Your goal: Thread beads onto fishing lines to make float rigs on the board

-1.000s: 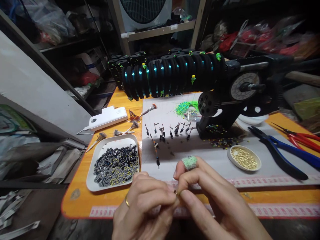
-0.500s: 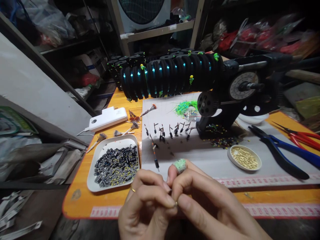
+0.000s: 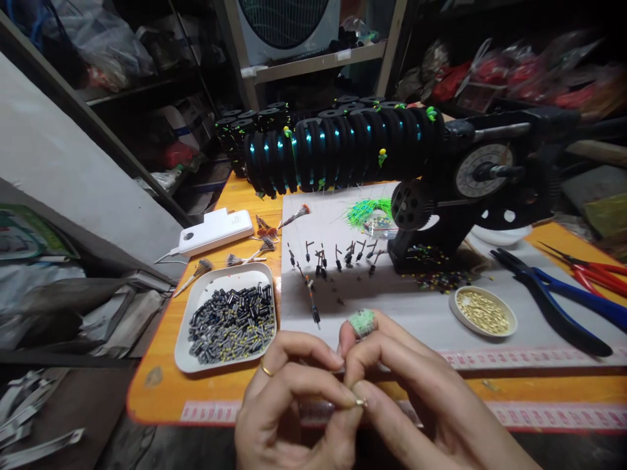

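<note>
Close to the table's front edge, my left hand [image 3: 294, 398], with a ring on one finger, pinches a tiny gold-coloured metal piece [image 3: 360, 402] between thumb and fingertip. My right hand [image 3: 416, 391] is closed against the piece's other end, green tape [image 3: 361, 323] round one finger. Whatever thin thing its fingertips grip is too small to make out. Beyond the hands is a small black part on a thin line [image 3: 315, 314]. To the right sits a round dish of gold-coloured pieces [image 3: 484, 312]; to the left, a white tray [image 3: 183, 356] of black and grey tubes.
A black geared machine [image 3: 421, 170] carries a row of black spools [image 3: 337, 153] over the grey mat [image 3: 298, 222]. Several small black parts [image 3: 337, 261] appear below it. Blue-handled pliers [image 3: 553, 300] and red-handled pliers [image 3: 588, 267] lie right; a white power bank [image 3: 215, 232] lies left.
The hands have shifted slightly right, and more of the gold-coloured piece shows between the fingertips. The view has moved a little, and the black part on the line has swung slightly.
</note>
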Motion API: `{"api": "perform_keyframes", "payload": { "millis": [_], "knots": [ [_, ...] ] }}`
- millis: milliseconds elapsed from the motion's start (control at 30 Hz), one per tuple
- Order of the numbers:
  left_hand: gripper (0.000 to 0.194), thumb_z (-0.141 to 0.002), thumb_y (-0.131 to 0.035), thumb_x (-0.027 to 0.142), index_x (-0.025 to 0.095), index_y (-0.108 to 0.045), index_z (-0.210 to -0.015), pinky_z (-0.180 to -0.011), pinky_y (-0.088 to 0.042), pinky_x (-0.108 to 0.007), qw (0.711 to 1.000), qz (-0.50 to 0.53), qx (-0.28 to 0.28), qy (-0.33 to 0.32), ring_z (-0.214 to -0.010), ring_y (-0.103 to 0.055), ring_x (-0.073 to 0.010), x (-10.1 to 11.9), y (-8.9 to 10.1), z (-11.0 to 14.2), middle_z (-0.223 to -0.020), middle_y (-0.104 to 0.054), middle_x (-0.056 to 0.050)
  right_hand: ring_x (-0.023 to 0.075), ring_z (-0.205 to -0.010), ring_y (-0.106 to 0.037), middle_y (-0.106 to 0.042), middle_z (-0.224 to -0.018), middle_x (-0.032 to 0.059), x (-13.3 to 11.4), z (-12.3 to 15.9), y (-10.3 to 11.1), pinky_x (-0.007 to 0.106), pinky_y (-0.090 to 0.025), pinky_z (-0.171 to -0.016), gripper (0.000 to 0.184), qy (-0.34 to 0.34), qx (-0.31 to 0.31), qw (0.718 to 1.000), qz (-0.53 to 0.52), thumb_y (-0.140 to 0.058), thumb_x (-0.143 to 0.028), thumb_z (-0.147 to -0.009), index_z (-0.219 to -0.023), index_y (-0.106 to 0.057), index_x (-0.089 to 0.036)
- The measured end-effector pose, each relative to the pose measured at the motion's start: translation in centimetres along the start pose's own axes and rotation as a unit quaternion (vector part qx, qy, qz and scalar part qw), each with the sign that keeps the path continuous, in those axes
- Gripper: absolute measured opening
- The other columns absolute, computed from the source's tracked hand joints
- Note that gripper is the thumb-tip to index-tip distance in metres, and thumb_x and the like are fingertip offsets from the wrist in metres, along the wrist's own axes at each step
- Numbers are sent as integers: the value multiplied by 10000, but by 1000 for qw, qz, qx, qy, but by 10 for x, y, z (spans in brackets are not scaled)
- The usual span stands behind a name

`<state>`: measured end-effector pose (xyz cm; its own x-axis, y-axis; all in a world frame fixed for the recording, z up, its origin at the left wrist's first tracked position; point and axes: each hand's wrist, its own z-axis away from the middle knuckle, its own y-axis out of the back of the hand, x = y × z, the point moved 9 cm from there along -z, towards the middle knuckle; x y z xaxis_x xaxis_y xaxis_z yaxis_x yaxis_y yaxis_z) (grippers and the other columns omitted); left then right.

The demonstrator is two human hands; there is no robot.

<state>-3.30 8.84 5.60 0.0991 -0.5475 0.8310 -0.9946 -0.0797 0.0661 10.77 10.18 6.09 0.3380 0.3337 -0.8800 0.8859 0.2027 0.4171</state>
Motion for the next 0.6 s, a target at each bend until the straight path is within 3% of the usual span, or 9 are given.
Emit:
{"api": "perform_keyframes", "payload": {
  "millis": [100,200,300,400,500,533,600],
  "knots": [
    [138,-866,-737,100,225,-682,-855,-763,-610,-229,999,-20,25,-23,-802,-689,-136,6,-1,0,-881,-706,-14,146,-857,-668,-621,-863,-14,-2,-3,4,219,-528,-719,141,24,-1,998,65,-578,-133,-949,-881,-575,-256],
    [246,-799,-698,-14,213,-649,-879,-709,-592,-232,997,-38,-1,-64,-708,-684,-124,13,-10,0,-797,-731,1,112,-658,-600,-566,-774,-29,-3,-5,12,196,-495,-573,195,46,15,993,108,-626,-118,-909,-804,-524,-247],
    [198,-839,-698,39,224,-635,-867,-665,-575,-218,1000,6,18,-16,-698,-668,-126,2,-6,2,-792,-712,-2,106,-590,-582,-542,-724,-48,-7,-1,18,183,-503,-538,138,92,30,993,68,-700,-188,-918,-950,-633,-304],
    [149,-902,-709,119,244,-632,-873,-669,-574,-205,996,73,17,48,-718,-666,-122,-11,-3,4,-834,-703,-3,130,-657,-659,-636,-822,-18,-6,3,14,208,-549,-586,329,111,13,993,24,-708,-189,-939,-1194,-681,-396],
    [183,-908,-708,74,241,-633,-902,-717,-590,-195,990,110,-65,56,-738,-696,-113,-10,-13,3,-844,-707,2,137,-663,-677,-687,-858,-19,-2,6,18,209,-552,-571,421,100,46,993,-33,-735,-143,-906,-1206,-695,-435],
    [173,-915,-709,81,237,-637,-899,-724,-586,-188,989,115,-70,58,-740,-698,-110,-10,-14,3,-837,-706,2,133,-634,-667,-690,-844,-29,0,6,19,201,-543,-543,435,91,58,993,-54,-758,-141,-885,-1191,-699,-444],
    [121,-935,-730,170,237,-653,-870,-724,-574,-193,990,118,-28,77,-740,-681,-114,-12,-10,3,-827,-697,-3,128,-599,-658,-701,-831,-37,4,5,18,188,-532,-501,421,67,55,994,-73,-800,-150,-850,-1143,-723,-443]
  ]
}}
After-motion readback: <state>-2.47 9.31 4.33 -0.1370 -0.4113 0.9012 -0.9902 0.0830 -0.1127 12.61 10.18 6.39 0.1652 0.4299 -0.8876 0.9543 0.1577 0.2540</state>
